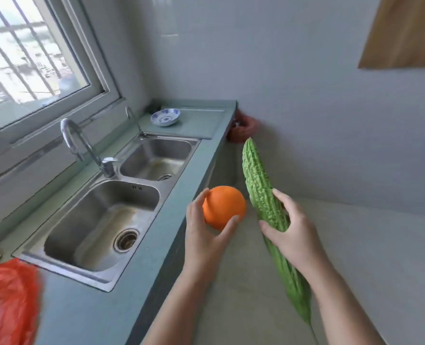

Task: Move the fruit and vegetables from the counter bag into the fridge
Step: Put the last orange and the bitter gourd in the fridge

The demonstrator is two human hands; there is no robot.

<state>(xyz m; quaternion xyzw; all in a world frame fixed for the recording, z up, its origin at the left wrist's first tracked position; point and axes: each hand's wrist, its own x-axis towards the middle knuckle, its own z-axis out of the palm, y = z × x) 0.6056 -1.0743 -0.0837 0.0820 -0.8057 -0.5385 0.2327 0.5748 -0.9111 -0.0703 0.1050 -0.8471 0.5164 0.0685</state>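
My left hand (204, 232) grips a round orange (225, 207) out past the counter's front edge, over the floor. My right hand (293, 232) holds a long bumpy green bitter gourd (258, 185) around its middle, its blunt end pointing up and away, its thin stalk end hanging down beside my right forearm. A red plastic bag (7, 302) lies on the teal counter (94, 317) at the lower left, partly cut off by the frame. No fridge is in view.
A steel double sink (112, 205) with a curved tap (82, 145) fills the counter under a barred window (27, 61). A blue-and-white bowl (165, 117) sits at the far end. Pale floor (368, 257) spreads to the right; a wooden cabinet (405, 31) hangs upper right.
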